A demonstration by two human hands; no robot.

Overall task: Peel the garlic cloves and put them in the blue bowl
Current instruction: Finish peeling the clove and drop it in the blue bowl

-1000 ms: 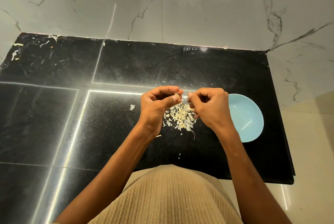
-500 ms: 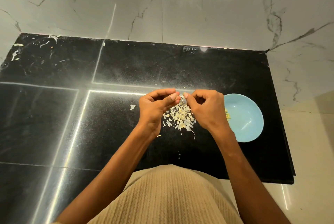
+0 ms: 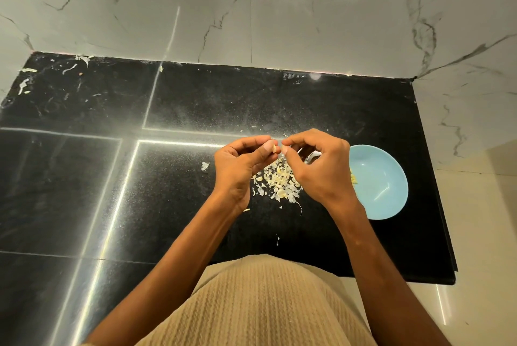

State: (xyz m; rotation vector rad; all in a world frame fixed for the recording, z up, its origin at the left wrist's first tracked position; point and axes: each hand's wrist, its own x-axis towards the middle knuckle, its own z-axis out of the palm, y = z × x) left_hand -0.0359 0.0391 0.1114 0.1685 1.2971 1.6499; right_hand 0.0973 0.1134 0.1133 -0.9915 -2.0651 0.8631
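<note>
Black polished table (image 3: 195, 99) against a grey-veined marble wall (image 3: 251, 10); bright light streaks reflect across the dark top.

Hands meet above the middle of the table, fingertips nearly touching. Left hand (image 3: 237, 161) curled, thumb and forefinger pinching a small pale garlic clove (image 3: 274, 148) at its tip. Right hand (image 3: 319, 166) also curled, thumb and forefinger closed on the other side of the same clove; whether they grip skin or flesh cannot be told.

Directly beneath the hands: a loose heap of garlic peels (image 3: 279, 182), papery, off-white, lying on the table. One stray flake (image 3: 205, 166) lies apart to the left of the heap.

Blue bowl (image 3: 386, 178) sits on the table just right of the right hand, partly hidden by the wrist. A few yellowish peeled cloves (image 3: 354, 178) show at its left inner side.

More pale scraps (image 3: 25, 85) scattered at the far left corner of the table. Beige ribbed garment (image 3: 263, 303) fills the near edge.
</note>
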